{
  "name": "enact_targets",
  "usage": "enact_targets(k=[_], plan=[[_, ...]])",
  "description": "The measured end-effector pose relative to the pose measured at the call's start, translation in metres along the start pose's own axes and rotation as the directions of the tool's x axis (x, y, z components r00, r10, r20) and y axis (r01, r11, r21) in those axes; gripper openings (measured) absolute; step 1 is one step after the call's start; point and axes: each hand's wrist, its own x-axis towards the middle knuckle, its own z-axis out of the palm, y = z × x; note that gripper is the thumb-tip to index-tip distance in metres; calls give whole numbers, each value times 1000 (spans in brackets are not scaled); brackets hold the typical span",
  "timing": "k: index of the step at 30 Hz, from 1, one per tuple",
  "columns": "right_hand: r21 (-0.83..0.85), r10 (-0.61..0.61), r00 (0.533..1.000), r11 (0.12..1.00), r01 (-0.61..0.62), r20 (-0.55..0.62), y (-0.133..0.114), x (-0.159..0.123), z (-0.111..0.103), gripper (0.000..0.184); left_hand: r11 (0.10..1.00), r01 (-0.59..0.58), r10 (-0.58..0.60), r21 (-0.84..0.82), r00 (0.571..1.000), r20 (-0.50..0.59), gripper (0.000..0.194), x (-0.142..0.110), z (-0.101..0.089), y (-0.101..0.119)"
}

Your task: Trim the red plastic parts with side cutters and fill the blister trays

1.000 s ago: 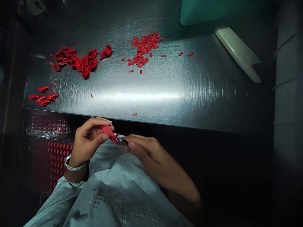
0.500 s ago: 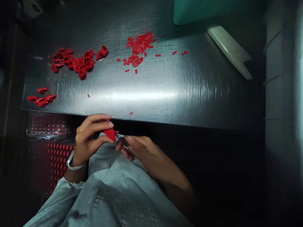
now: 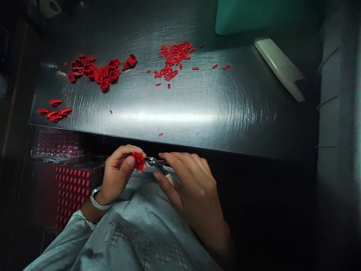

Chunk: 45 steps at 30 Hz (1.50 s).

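My left hand (image 3: 120,174) pinches a small red plastic part (image 3: 138,161) between thumb and fingers, just below the near edge of the steel table (image 3: 197,101). My right hand (image 3: 191,184) grips small metal pliers (image 3: 158,165) with a pale handle; their jaws touch the red part. Both hands hover over my lap, covered in grey cloth.
On the table lie a heap of red shaped parts (image 3: 96,69) at the far left, a few flat red pieces (image 3: 53,112) near the left edge and a scatter of tiny red offcuts (image 3: 173,58). A pale blade-like object (image 3: 279,67) and a teal container (image 3: 254,15) sit far right. Trays of red parts (image 3: 67,180) stand below left.
The left hand has turned the red part, so it shows a rounder face. My right hand rolled palm-down, with the pliers now lying level against the part.
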Motion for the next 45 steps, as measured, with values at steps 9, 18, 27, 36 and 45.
enact_targets(k=[9,18,27,36,45], plan=[[-228,-92,992,971,71,-84,-8,2,-2,28,994,1,12,-109,994,113,13,-8,0,-2],[-244,-130,986,964,102,-102,-11,2,-3,23,983,6,6,-183,998,66,11,-15,3,-5],[-255,-143,986,960,116,-87,-11,3,-1,24,989,1,-5,-151,1000,-27,18,-19,5,-12],[-272,-155,985,954,129,-76,-12,7,0,22,989,42,-50,-145,997,-53,21,-22,2,-16],[-200,-144,989,971,132,-42,0,10,14,39,982,94,-116,-161,984,-133,23,-16,-1,-18]])
